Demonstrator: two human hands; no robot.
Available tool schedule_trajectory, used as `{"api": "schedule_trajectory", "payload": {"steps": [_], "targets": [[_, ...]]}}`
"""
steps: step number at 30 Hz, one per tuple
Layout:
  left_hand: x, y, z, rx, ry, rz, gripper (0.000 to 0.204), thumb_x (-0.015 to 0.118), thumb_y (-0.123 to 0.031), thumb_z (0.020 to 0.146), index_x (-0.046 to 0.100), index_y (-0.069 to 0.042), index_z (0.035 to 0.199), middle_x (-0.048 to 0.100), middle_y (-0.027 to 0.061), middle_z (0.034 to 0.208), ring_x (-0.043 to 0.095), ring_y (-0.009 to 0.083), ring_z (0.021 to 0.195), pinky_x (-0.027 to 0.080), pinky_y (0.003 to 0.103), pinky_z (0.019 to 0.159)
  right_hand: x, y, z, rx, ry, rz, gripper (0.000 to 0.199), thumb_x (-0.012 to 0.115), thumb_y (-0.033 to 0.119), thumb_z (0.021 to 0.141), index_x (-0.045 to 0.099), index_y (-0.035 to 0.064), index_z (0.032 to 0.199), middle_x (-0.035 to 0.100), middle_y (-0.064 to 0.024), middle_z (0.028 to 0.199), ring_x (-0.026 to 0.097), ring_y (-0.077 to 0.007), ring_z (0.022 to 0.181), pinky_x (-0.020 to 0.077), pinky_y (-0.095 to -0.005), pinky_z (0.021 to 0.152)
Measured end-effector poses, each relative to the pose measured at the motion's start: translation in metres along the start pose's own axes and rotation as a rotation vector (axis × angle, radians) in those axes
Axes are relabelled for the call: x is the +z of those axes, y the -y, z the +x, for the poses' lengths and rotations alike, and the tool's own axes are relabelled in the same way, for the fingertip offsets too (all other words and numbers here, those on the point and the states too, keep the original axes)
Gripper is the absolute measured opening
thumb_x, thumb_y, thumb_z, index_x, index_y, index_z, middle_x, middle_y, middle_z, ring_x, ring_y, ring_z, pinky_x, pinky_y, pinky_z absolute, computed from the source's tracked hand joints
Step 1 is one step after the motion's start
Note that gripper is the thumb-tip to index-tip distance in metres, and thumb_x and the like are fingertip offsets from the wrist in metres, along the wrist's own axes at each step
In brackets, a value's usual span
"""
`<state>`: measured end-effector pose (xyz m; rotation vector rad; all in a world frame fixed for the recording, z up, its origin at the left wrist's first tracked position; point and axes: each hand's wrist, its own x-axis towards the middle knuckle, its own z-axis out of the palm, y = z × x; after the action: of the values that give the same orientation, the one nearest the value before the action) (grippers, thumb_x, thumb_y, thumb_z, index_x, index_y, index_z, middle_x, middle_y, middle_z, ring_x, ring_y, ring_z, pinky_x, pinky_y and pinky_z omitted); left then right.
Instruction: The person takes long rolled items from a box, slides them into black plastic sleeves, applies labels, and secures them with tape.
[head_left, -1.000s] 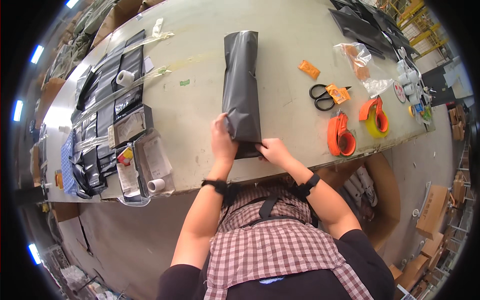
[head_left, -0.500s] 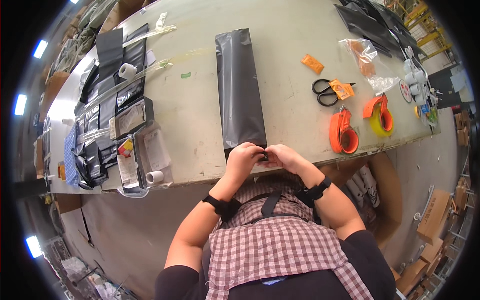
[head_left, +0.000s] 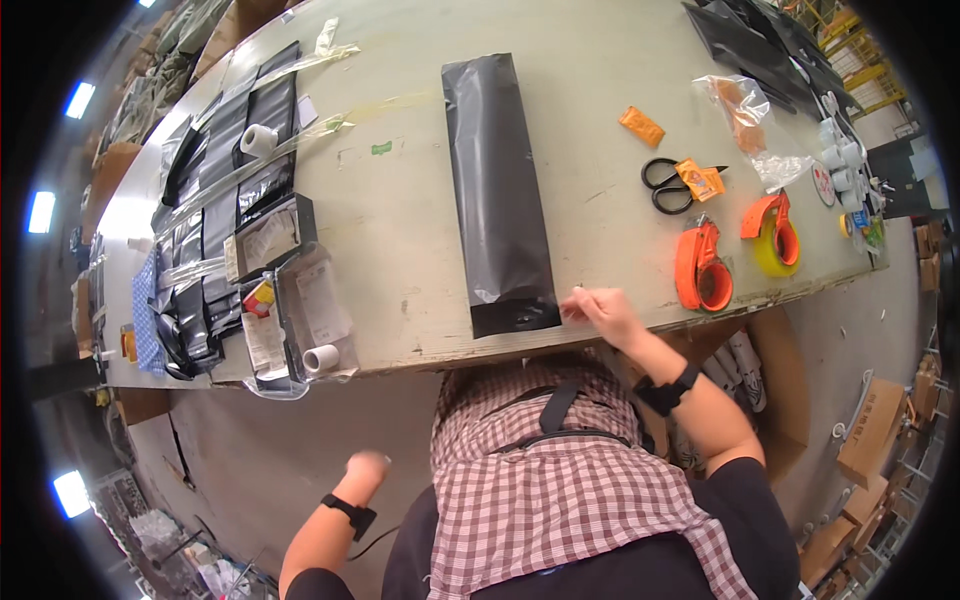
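Observation:
A long black plastic mailer bag [head_left: 500, 190] lies lengthwise on the table, apparently with something inside. Its near end is a flat, shiny flap [head_left: 515, 318] close to the table's front edge. My right hand [head_left: 605, 314] is just right of that end, fingers loosely bent and apart; nothing shows in them. Whether the fingertips touch the bag's corner is hard to see. Away from the table, low on the left, hangs my left hand [head_left: 368, 468]; motion blurs its fingers, so its grip cannot be made out.
Right of the bag lie black scissors [head_left: 668, 186], orange packets [head_left: 642, 126], an orange tape dispenser [head_left: 704, 270] and another with yellow tape [head_left: 772, 240]. Black bags [head_left: 225, 170], a white roll [head_left: 258, 141] and an open box [head_left: 270, 240] crowd the left side.
Both hands were together at the bag's near end. My left hand has swung down and left off the table; my right has shifted right, and the near flap now lies uncovered.

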<state>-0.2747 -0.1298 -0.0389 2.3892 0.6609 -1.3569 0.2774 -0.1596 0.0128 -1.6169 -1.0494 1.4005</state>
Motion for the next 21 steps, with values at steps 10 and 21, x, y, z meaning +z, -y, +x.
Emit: {"api": "schedule_trajectory", "payload": {"steps": [10,21], "targets": [[-0.326,-0.053,0.092,0.619,-1.3,0.261,0.035,0.06,-0.015,0.067,0.058,-0.011,0.102,0.054,0.0053,0.107,0.052,0.0231,0.096,0.046,0.033,0.087,0.0,0.026,0.048,-1.269,0.035,-1.151,0.021,0.057,0.008,0.074,0.058,0.0117,0.094,0.05,-0.0016,0.113,0.048,-0.016,0.107,0.0435,-0.0282,0.093],[-0.379,-0.059,0.084,0.761,-1.528,-0.572,0.011,0.058,0.002,0.07,0.058,-0.006,0.079,0.063,0.0057,0.087,0.06,0.0217,0.081,0.048,0.034,0.08,0.001,0.098,0.026,-0.77,-0.257,-0.242,0.012,0.057,-0.007,0.078,0.05,0.0016,0.083,0.066,-0.0093,0.084,0.065,-0.0213,0.077,0.0523,-0.0292,0.071]]}}
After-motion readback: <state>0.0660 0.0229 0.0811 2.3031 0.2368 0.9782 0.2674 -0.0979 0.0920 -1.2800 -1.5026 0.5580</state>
